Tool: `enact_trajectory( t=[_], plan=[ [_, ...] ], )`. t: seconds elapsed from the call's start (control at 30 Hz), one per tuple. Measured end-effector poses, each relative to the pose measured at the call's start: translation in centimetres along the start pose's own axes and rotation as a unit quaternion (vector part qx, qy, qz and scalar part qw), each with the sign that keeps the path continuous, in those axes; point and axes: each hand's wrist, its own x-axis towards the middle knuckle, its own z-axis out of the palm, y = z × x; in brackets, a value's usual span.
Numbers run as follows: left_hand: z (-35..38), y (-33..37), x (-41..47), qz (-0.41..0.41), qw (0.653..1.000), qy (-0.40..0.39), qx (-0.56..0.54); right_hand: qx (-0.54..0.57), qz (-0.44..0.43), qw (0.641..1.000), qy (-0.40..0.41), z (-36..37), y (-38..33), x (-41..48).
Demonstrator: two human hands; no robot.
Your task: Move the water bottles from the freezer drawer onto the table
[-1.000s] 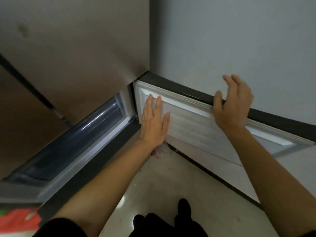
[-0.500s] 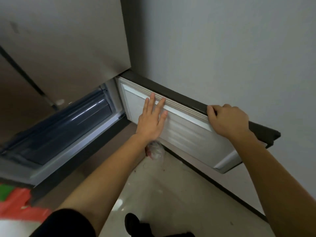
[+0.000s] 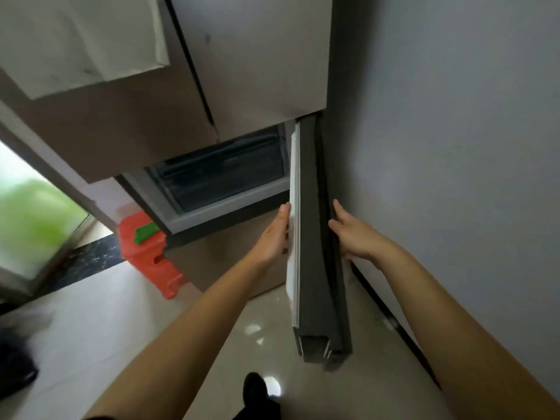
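Observation:
The freezer door (image 3: 316, 253), dark outside and white inside, stands edge-on to me, swung out from the fridge. My left hand (image 3: 272, 234) lies flat against its white inner side. My right hand (image 3: 354, 234) rests with fingers stretched on its dark outer face, between door and wall. Behind the door the freezer drawer (image 3: 224, 171) shows as a dark translucent front in a pale frame. No water bottle is in view, and the drawer's contents are hidden.
The grey wall (image 3: 454, 147) runs close along the right of the door. A red stool (image 3: 145, 253) with a green item (image 3: 147, 231) stands left of the fridge base. My dark shoe (image 3: 254, 386) is on the glossy tiled floor.
The door has swung away from the wall and now stands edge-on. My right hand left its top edge for the outer face. The view has shifted left, showing the red stool.

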Motion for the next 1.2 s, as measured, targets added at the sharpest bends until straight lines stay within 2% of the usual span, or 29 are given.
enact_trajectory(
  t=[0.17,0.27,0.4,0.5,0.57,0.67,0.8,0.9,1.03,1.2],
  plan=[
    [-9.4,-0.8,-2.5,-0.064,0.997,0.040,-0.012,0.034,-0.031,0.999,-0.012,8.3,-3.9,2.8],
    [-16.0,-0.2,-4.5,-0.061,0.987,0.079,0.128,0.057,-0.028,0.998,0.002,13.5,-6.9,5.1],
    [-24.6,-0.4,-6.6,-0.066,0.962,0.085,0.251,0.108,-0.039,0.989,0.091,20.0,-11.2,8.9],
    [-29.0,-2.4,-5.8,-0.006,0.904,0.166,0.395,0.117,-0.037,0.983,0.137,23.1,-13.9,11.5],
    [-30.9,-4.2,-4.7,0.018,0.865,0.250,0.434,0.112,-0.032,0.982,0.149,24.3,-15.3,13.2],
    [-32.2,-5.6,-3.0,0.016,0.809,0.328,0.488,0.114,-0.031,0.983,0.141,25.1,-16.8,15.7],
    [-32.9,-5.5,-1.1,0.036,0.755,0.270,0.597,0.132,-0.038,0.985,0.103,25.4,-17.9,18.9],
    [-33.3,-5.3,0.2,0.021,0.733,0.257,0.630,0.159,-0.016,0.985,0.065,25.2,-18.5,20.9],
    [-33.2,-4.5,1.6,0.034,0.707,0.331,0.624,0.166,-0.003,0.986,0.032,25.1,-19.6,21.2],
    [-32.2,-4.2,3.3,0.000,0.712,0.364,0.600,0.088,0.006,0.996,-0.022,23.1,-19.7,21.1]
  ],
)
